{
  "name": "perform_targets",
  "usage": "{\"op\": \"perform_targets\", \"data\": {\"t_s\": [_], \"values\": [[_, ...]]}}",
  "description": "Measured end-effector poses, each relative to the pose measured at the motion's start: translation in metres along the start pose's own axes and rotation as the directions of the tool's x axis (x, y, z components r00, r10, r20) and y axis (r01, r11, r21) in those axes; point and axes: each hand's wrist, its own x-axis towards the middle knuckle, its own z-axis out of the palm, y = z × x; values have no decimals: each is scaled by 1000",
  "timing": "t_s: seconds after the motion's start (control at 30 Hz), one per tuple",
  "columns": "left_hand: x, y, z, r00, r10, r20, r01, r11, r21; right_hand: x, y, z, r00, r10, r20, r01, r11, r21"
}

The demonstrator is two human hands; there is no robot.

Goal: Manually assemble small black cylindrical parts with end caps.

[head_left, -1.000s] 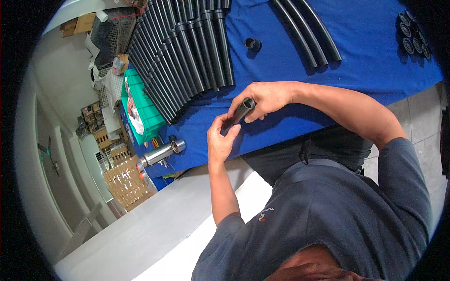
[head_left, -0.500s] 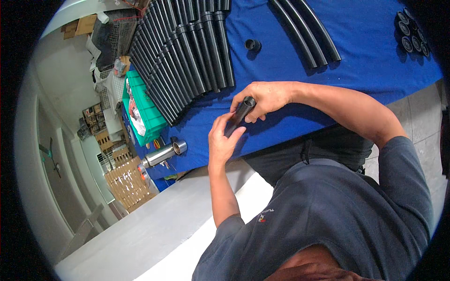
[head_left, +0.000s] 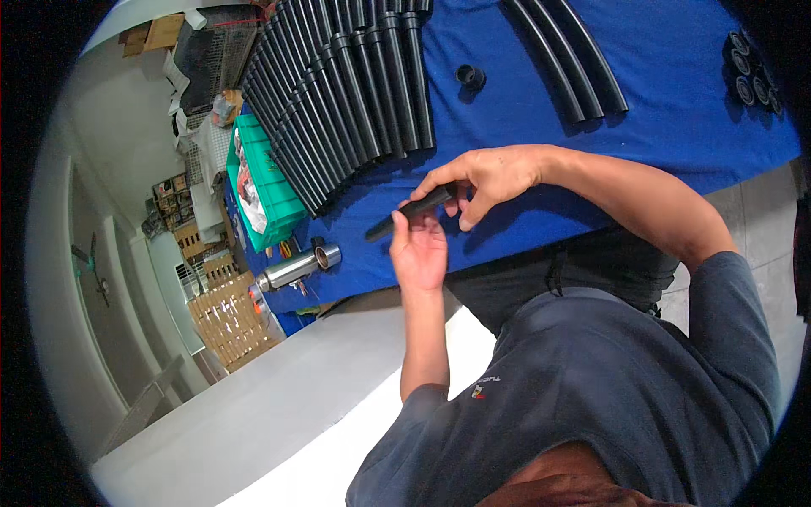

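A short black tube [head_left: 427,203] lies slantwise between my two hands above the near part of the blue cloth. My left hand [head_left: 421,253], palm turned up, supports its middle with the thumb on the near side and the fingers behind it. At the tube's right end, my right hand [head_left: 500,179] curls its fingers round from above, the thumb standing away from the tube. That end is partly covered by the fingers. Past my hands, a small black ring-shaped fitting [head_left: 470,78] sits on the blue cloth [head_left: 524,127].
Many long black tubes [head_left: 355,101] are stacked side by side at the far left. Three bent black tubes [head_left: 583,68] lie at the far middle, and several round black parts [head_left: 748,76] at the far right. A green crate [head_left: 274,182] and a steel flask [head_left: 296,269] stand at the left edge.
The tube has swung from pointing its open end up at me to lying flatter, slanted across. My left palm has turned upward, and my right thumb has moved off the tube.
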Motion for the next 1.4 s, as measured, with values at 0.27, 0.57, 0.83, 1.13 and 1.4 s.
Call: {"op": "perform_targets", "data": {"t_s": [0.27,0.57,0.83,1.13,1.4], "values": [[-28,-14,20,964,-256,-64,263,953,153,-6,2,-3,995,65,-77,-51,984,169],[1,-3,33,710,376,595,-514,-300,804,-4,0,-4,988,16,-156,-1,996,95],[0,21,43,781,115,614,-576,-248,779,-6,-4,-7,986,18,-167,15,981,195],[3,16,32,764,188,618,-584,-205,785,-3,1,-6,971,1,-239,44,982,186],[-26,-30,24,955,-42,294,-163,754,636,-4,0,-9,953,13,-303,36,988,153]]}}
